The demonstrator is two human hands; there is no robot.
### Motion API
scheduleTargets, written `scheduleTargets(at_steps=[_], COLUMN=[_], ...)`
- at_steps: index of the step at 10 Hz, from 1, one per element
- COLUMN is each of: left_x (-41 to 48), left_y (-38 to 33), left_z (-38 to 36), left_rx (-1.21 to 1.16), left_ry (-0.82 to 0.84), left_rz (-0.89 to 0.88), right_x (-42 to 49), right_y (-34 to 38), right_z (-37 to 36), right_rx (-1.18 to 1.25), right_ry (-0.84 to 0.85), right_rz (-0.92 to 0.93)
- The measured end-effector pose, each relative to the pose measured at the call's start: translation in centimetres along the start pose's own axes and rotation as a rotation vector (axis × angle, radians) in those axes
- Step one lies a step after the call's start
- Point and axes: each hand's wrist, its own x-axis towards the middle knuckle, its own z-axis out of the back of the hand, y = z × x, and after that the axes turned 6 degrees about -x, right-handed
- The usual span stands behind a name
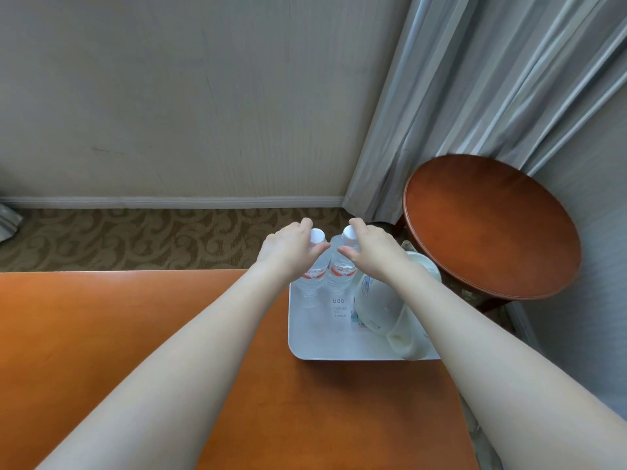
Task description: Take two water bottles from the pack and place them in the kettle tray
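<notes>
Two clear water bottles with white caps and red labels stand upright side by side at the far end of the white kettle tray (pixel 315 347). My left hand (pixel 290 247) grips the neck of the left bottle (pixel 312 281), just under its cap. My right hand (pixel 369 247) grips the neck of the right bottle (pixel 341 279) the same way. A white kettle (pixel 376 307) stands in the tray's right half, partly hidden by my right forearm. The bottle pack is not in view.
The tray sits at the far right corner of an orange wooden table (pixel 135 334). A round wooden side table (pixel 492 225) stands beyond to the right, beside grey curtains (pixel 475 79). Patterned carpet (pixel 135 239) and a pale wall lie behind.
</notes>
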Motion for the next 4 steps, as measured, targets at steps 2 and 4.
scheduleTargets(at_steps=[2,4], left_x=[-1.3,-2.8], left_y=[0.8,-0.2], left_z=[3.5,7.7], left_rx=[-0.101,-0.057], left_ry=[0.033,-0.062], left_rz=[0.024,-0.051], right_x=[-1.7,-3.3], right_y=[-0.3,0.6], right_z=[2.5,7.0], right_rx=[0.013,-0.044], right_ry=[-0.006,-0.186], right_rz=[-0.033,0.028])
